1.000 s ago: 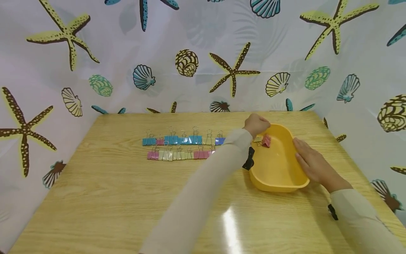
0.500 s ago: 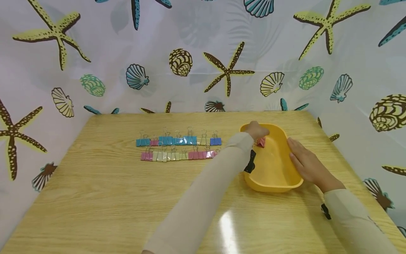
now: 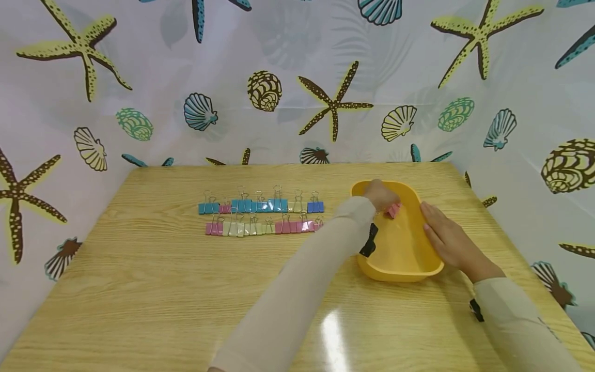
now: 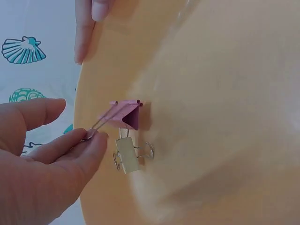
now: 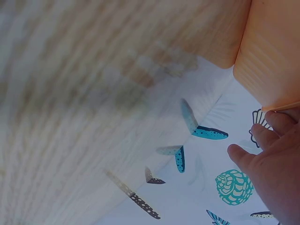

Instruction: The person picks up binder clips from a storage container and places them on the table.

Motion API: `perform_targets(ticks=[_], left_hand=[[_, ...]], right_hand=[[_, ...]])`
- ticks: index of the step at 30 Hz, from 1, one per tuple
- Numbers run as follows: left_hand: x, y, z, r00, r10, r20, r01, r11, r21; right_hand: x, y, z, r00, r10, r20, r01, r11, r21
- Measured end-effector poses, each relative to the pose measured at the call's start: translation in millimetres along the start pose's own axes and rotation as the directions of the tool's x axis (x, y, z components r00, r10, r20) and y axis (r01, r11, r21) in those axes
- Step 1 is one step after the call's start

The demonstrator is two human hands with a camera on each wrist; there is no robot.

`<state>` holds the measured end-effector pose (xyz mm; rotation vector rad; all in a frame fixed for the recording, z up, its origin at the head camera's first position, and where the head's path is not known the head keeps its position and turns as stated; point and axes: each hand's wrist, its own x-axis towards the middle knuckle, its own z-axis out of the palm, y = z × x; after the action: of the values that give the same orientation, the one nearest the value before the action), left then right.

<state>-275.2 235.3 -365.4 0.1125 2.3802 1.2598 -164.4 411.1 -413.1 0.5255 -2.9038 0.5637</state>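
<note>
My left hand (image 3: 381, 195) reaches into the yellow plastic bin (image 3: 404, 266). In the left wrist view, its fingertips (image 4: 99, 139) pinch the wire handle of a pink binder clip (image 4: 123, 112); another digit stands apart above. Just below the pink clip lies a pale yellow binder clip (image 4: 127, 154) with its handles spread, near the bin wall; whether the two clips touch I cannot tell. My right hand (image 3: 448, 235) rests along the bin's right outer side, fingers extended against the rim.
Left of the bin, two rows of binder clips lie on the wooden table (image 3: 153, 289): a back row mostly of blue clips (image 3: 241, 205) and a front row of pink and pale yellow clips (image 3: 253, 229). A seashell-print cloth (image 3: 279, 51) hangs behind.
The view has shifted slightly sideways. Inside the bin, my left hand has moved down and a little right, and the pink binder clip has shifted right with it. My right hand stays on the bin.
</note>
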Motion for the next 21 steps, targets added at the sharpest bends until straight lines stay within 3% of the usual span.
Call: perform_targets(ticks=[4,9,14,21], left_hand=[[-4.9,6.0,2.1,0.999,0.009,-0.035,-0.007,0.999,0.041],[-6.5,9.0,1.9,0.999,-0.034,-0.012,0.033,0.999,-0.038],[-6.1,8.9,1.1,0.998,-0.056,-0.042,0.051,0.993,-0.107],[-5.3,6.7,2.2,0.993,-0.019,-0.120,-0.008,0.975,-0.221]], right_hand=[[0.3,-0.1,0.0,1.000,0.010,0.012,-0.010,1.000,0.002],[0.7,0.5,0.8,0.999,0.030,0.034,-0.030,1.000,0.006],[0.6,0.6,1.8,0.999,0.031,0.032,-0.032,0.999,0.008],[0.4,1.2,1.8,0.999,0.027,0.024,-0.027,1.000,0.005]])
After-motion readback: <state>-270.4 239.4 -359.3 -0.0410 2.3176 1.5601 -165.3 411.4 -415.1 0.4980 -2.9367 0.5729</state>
